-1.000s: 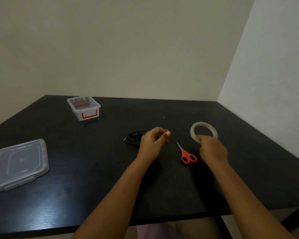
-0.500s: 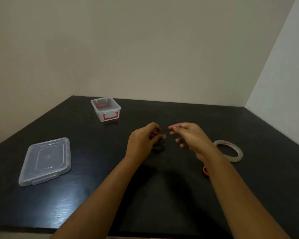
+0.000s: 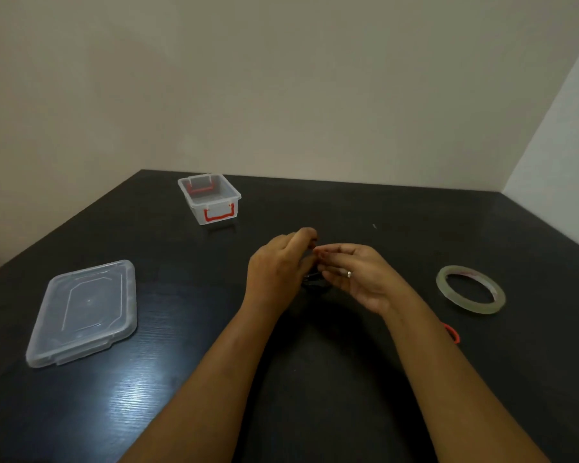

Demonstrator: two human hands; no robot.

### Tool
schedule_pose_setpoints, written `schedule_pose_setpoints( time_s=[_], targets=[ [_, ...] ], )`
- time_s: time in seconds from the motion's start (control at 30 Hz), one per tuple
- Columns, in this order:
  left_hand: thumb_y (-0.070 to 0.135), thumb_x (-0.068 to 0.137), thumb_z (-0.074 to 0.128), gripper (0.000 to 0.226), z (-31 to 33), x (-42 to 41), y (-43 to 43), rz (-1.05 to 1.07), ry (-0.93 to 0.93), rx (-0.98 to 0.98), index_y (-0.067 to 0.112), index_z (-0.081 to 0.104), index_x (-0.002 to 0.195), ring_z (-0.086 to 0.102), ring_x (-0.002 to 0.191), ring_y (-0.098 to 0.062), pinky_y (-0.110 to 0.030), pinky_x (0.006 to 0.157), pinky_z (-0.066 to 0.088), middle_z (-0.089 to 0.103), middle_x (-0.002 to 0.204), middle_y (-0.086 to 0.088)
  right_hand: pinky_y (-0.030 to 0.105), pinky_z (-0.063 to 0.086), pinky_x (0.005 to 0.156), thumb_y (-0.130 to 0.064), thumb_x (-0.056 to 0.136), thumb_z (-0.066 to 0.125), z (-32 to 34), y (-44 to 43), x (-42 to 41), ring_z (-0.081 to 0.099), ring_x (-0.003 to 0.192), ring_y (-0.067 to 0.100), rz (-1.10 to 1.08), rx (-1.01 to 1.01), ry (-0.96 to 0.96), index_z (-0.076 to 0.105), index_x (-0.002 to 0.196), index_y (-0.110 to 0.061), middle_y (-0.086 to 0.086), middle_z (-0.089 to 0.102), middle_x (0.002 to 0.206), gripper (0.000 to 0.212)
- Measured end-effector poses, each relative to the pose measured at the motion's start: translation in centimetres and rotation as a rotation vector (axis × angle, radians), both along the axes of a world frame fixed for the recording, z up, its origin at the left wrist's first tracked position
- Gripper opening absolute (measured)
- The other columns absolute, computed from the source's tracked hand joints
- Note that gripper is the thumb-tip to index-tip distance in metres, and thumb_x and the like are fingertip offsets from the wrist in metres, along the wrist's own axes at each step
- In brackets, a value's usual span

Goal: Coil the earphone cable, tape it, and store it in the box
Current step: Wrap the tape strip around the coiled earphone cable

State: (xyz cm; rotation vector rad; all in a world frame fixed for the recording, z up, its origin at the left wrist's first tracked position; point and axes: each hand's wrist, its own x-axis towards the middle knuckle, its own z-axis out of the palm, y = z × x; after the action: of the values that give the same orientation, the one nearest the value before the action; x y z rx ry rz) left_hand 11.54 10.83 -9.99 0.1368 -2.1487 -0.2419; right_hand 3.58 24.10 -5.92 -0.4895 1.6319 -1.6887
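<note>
My left hand (image 3: 278,272) and my right hand (image 3: 365,275) meet fingertip to fingertip above the middle of the black table. Both pinch something small between them, seemingly a piece of clear tape, which is barely visible. Under the fingers lies the coiled black earphone cable (image 3: 311,282), mostly hidden by the hands. The roll of clear tape (image 3: 472,307) lies flat to the right of my right hand. At the back left stands the small clear box (image 3: 218,212) with red handles, open and with no cable in it.
The box's clear lid (image 3: 84,310) lies flat at the left of the table. A red scissors handle (image 3: 452,334) shows just past my right forearm. Walls close off the table at the back and right.
My right hand let go of the tape roll, which now lies on the table, and moved left to meet my left hand. The view shifted to the left.
</note>
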Motion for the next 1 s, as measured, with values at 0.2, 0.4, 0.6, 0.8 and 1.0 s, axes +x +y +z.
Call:
schedule_pose_setpoints(
  time_s=[0.2,0.4,0.6,0.8,1.0],
  targets=[
    [0.027,0.075,0.072,0.034,-0.3,0.0,0.1,0.039,-0.006,-0.132,0.017,0.06,0.105,0.062,0.068,-0.013,-0.026,0.055,0.05,0.067,0.083,0.002,0.024,0.056,0.07,0.003,0.085,0.062,-0.3,0.5,-0.4,0.07,0.089,0.017,-0.083,0.024,0.028,0.066,0.1,-0.005,0.009,0.071,0.095,0.017],
    [0.029,0.07,0.08,0.041,-0.2,0.2,0.7,0.095,-0.098,-0.204,0.018,0.059,0.103,0.058,0.062,-0.015,-0.027,0.054,0.044,0.066,0.078,0.001,0.028,0.055,0.068,0.0,0.086,0.063,-1.1,0.5,-0.8,0.069,0.086,0.019,-0.141,0.05,0.091,0.058,0.09,-0.013,0.009,0.069,0.092,0.014],
    [0.056,0.082,0.057,0.04,0.1,0.5,0.4,0.053,-0.415,0.024,0.028,0.056,0.11,0.051,0.095,-0.012,-0.028,0.078,0.04,0.063,0.103,0.007,0.028,0.055,0.07,0.0,0.087,0.062,-1.8,1.1,-2.6,0.065,0.091,0.018,-0.346,-0.032,0.087,0.057,0.094,-0.016,0.009,0.064,0.101,0.018],
    [0.056,0.086,0.05,0.05,-0.6,-0.4,1.5,0.044,-0.69,-0.028,0.031,0.045,0.129,0.043,0.119,-0.016,-0.037,0.099,0.029,0.055,0.128,0.004,0.031,0.056,0.08,0.001,0.085,0.064,-2.5,0.7,-3.0,0.066,0.094,0.019,-0.354,-0.016,0.159,0.061,0.1,-0.013,0.01,0.068,0.101,0.021],
    [0.038,0.093,0.05,0.031,-0.5,-0.8,1.6,0.103,-0.669,-0.012,0.026,0.054,0.121,0.051,0.113,-0.017,-0.037,0.101,0.031,0.06,0.12,0.001,0.034,0.055,0.083,0.001,0.085,0.064,-3.0,0.3,-2.9,0.067,0.095,0.02,-0.29,-0.015,0.214,0.062,0.104,-0.015,0.009,0.07,0.099,0.026]
  ],
)
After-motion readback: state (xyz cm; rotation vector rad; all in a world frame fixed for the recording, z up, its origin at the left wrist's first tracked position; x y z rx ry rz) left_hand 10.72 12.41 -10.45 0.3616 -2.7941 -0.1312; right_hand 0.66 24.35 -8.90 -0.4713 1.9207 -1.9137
